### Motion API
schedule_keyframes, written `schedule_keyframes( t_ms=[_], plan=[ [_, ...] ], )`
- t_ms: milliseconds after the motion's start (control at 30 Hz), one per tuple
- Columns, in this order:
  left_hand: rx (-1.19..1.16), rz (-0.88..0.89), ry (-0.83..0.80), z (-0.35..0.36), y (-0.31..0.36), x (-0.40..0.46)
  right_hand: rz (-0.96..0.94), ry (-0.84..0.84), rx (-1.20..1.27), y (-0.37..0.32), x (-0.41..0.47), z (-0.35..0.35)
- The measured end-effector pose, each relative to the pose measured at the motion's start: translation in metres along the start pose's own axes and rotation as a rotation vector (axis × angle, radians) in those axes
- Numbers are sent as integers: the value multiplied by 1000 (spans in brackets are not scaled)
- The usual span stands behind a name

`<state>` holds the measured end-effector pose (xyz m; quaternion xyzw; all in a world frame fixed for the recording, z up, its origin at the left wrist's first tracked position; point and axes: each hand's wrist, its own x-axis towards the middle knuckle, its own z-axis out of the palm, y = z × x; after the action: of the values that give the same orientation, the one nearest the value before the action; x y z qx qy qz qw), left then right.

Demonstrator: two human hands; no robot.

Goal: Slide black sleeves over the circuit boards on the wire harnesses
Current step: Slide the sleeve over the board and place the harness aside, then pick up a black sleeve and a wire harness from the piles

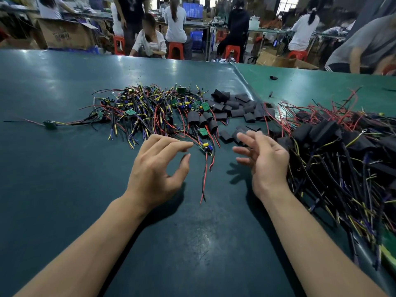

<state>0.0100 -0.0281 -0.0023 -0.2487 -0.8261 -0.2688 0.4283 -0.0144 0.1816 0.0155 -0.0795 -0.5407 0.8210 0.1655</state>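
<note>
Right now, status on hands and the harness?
Left hand, right hand open, empty. Bare board harness lies between them, unsleeved. Loose sleeves beside right fingers. Nothing blocking.

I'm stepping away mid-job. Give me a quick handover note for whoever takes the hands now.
Left hand and right hand: both empty, fingers relaxed, above the table.
Unsleeved harnesses piled ahead left; one bare board lies between the hands.
Loose black sleeves ahead, centre.
Done: sleeved harnesses heaped right.
Left: sleeve the nearest board, then the left pile.

finished harness pile: cut by right edge | forearms: cut by bottom edge
</note>
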Motion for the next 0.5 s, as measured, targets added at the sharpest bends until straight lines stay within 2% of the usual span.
schedule_keyframes(
  t_ms=[233, 300, 400, 500],
  plan=[
    [180, -372, -381, 4, -10, -6, -89, -97, -381, 11, -6, 2],
    [208, -425, -463, 6, -12, -7, -131, -148, -492, 14, -8, 2],
    [222, -461, -505, 9, -15, -8, -188, -248, -696, 19, -10, 3],
    [236, -492, -471, 9, -16, -8, -376, -389, -1056, 24, -11, 3]
  ],
)
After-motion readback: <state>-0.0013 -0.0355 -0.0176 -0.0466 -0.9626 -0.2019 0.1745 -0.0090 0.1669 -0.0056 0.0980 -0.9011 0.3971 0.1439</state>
